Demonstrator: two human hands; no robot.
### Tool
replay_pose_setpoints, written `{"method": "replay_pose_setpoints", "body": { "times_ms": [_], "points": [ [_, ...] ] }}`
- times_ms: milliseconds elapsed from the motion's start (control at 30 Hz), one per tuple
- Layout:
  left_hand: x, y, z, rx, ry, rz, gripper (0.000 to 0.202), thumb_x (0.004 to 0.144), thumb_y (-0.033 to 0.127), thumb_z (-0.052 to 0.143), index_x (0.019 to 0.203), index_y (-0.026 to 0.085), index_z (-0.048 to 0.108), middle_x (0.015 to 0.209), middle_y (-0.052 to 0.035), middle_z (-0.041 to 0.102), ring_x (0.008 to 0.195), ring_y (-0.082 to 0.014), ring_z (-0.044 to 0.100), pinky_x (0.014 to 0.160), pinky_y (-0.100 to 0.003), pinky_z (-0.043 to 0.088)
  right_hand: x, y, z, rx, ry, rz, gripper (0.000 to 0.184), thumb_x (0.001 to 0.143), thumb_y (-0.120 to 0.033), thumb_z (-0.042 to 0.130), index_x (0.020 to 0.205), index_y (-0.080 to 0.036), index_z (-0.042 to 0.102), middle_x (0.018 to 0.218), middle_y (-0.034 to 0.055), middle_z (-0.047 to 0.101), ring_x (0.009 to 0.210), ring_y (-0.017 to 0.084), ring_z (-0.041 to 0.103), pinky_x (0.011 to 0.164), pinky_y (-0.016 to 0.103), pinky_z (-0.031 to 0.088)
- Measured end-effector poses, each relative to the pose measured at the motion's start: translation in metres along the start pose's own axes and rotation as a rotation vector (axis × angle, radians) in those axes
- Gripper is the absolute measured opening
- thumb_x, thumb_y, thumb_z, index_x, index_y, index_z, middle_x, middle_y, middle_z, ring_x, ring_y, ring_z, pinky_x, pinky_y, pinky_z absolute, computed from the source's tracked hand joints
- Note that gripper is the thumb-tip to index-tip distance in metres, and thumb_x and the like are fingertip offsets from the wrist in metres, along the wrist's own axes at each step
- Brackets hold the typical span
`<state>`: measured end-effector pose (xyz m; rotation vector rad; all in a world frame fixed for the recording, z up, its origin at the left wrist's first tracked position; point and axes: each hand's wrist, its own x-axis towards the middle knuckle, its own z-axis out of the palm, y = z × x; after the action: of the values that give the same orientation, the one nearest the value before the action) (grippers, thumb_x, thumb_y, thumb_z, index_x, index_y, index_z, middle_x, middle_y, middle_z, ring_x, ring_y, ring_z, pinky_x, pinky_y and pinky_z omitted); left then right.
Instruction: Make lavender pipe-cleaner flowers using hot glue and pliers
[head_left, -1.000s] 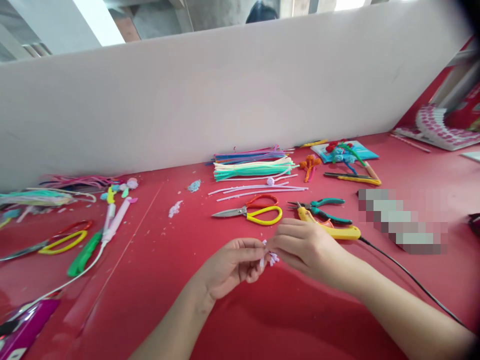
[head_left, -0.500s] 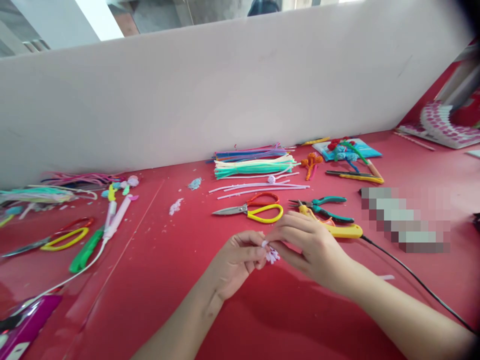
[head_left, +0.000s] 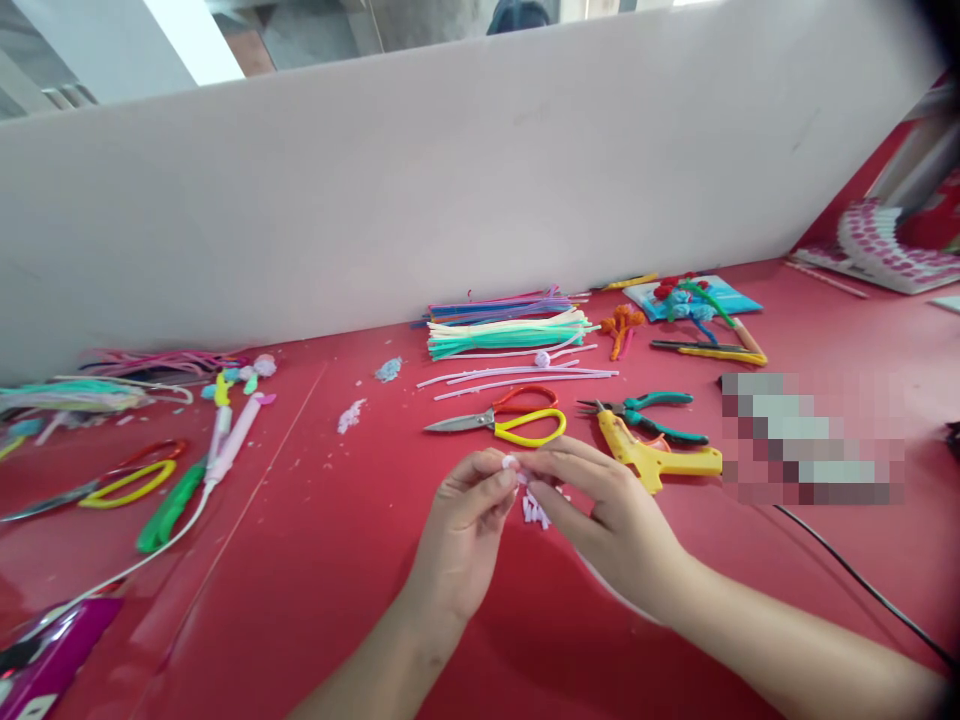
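My left hand (head_left: pixel 461 525) and my right hand (head_left: pixel 600 505) meet over the red table (head_left: pixel 300 580), both pinching a small pale lilac pipe-cleaner piece (head_left: pixel 534 505) between thumb and fingertips. Its short fuzzy ends stick out below my fingers. Just beyond my hands lie scissors with a yellow and red handle (head_left: pixel 510 422), a yellow glue gun (head_left: pixel 660 458) with a black cord (head_left: pixel 862 580), and teal-handled pliers (head_left: pixel 645 415). Lilac pipe cleaners (head_left: pixel 525 375) lie behind the scissors.
A stack of coloured pipe cleaners (head_left: pixel 506 325) lies against the white partition (head_left: pixel 450 200). Finished pipe-cleaner flowers (head_left: pixel 694 300) rest on a blue card. At left are another pair of scissors (head_left: pixel 124 482), a green tool (head_left: pixel 169 510) and a pink-white glue pen (head_left: pixel 232 440).
Both hands have lifted slightly away from me with the lilac piece, and the pinch has shifted to its top. The glue gun is uncovered by my right hand.
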<state>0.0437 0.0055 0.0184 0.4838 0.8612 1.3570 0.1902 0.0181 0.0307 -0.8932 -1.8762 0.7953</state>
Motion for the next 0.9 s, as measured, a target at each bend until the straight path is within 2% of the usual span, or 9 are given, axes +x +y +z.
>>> {"method": "replay_pose_setpoints", "body": {
  "times_ms": [67,167,300,500,667,733,900],
  "points": [
    [-0.002,-0.001,0.002,0.011,0.02,0.014,0.012,0.063,0.013,0.079,0.064,0.018,0.068,0.064,0.0055,0.061,0.063,-0.0047,0.054,0.064,-0.014,0.047,0.001,-0.003,0.002,0.035,0.022,0.109,0.014,0.083,-0.011,0.058,0.09,-0.019,0.067,0.076,0.0006,0.062,0.07,0.012,0.057,0.065,0.021,0.047],
    [-0.004,-0.001,0.004,0.019,0.022,0.026,0.011,0.065,0.014,0.078,0.064,0.018,0.068,0.065,0.0052,0.061,0.065,-0.0053,0.055,0.065,-0.014,0.047,0.003,-0.004,0.004,0.046,0.056,0.16,0.01,0.081,-0.013,0.061,0.086,-0.019,0.067,0.072,-0.0008,0.062,0.067,0.011,0.057,0.063,0.021,0.045],
    [-0.004,-0.001,0.004,0.022,-0.003,0.047,0.01,0.066,0.014,0.077,0.065,0.018,0.068,0.067,0.0049,0.062,0.062,-0.0043,0.052,0.065,-0.014,0.047,0.004,0.0,0.003,-0.014,0.051,0.128,0.008,0.083,-0.016,0.061,0.076,-0.019,0.065,0.067,-0.0013,0.061,0.064,0.011,0.056,0.062,0.021,0.043],
    [0.0,-0.003,0.001,0.104,-0.009,0.067,0.008,0.069,0.014,0.074,0.068,0.017,0.068,0.069,0.0039,0.061,0.062,-0.0054,0.05,0.064,-0.016,0.045,0.003,0.006,0.001,-0.122,0.034,0.023,0.013,0.084,-0.013,0.054,0.073,-0.018,0.058,0.068,0.0007,0.058,0.063,0.011,0.053,0.06,0.023,0.041],
    [0.005,0.012,-0.005,0.429,-0.083,0.224,0.002,0.077,0.02,0.068,0.079,0.019,0.068,0.072,0.0027,0.063,0.066,-0.0078,0.053,0.064,-0.018,0.044,0.004,0.01,-0.006,-0.194,-0.043,0.005,0.014,0.081,-0.009,0.054,0.07,-0.018,0.056,0.067,0.0002,0.056,0.06,0.011,0.051,0.056,0.022,0.039],
    [0.005,0.021,-0.006,0.593,-0.151,0.233,0.009,0.076,0.022,0.069,0.085,0.021,0.069,0.082,0.0008,0.067,0.075,-0.011,0.058,0.071,-0.02,0.046,0.006,0.012,-0.009,-0.23,-0.072,-0.049,0.013,0.081,-0.009,0.054,0.072,-0.018,0.056,0.067,0.0,0.055,0.06,0.011,0.049,0.056,0.022,0.037],
    [0.002,0.031,-0.003,0.994,-0.206,0.21,0.005,0.078,0.022,0.066,0.078,0.018,0.067,0.075,-0.0004,0.066,0.074,-0.0143,0.059,0.069,-0.024,0.046,0.008,0.014,-0.013,-0.356,-0.135,-0.249,0.014,0.086,-0.011,0.049,0.076,-0.015,0.058,0.07,0.003,0.056,0.065,0.013,0.049,0.062,0.024,0.04]
  ]
}}
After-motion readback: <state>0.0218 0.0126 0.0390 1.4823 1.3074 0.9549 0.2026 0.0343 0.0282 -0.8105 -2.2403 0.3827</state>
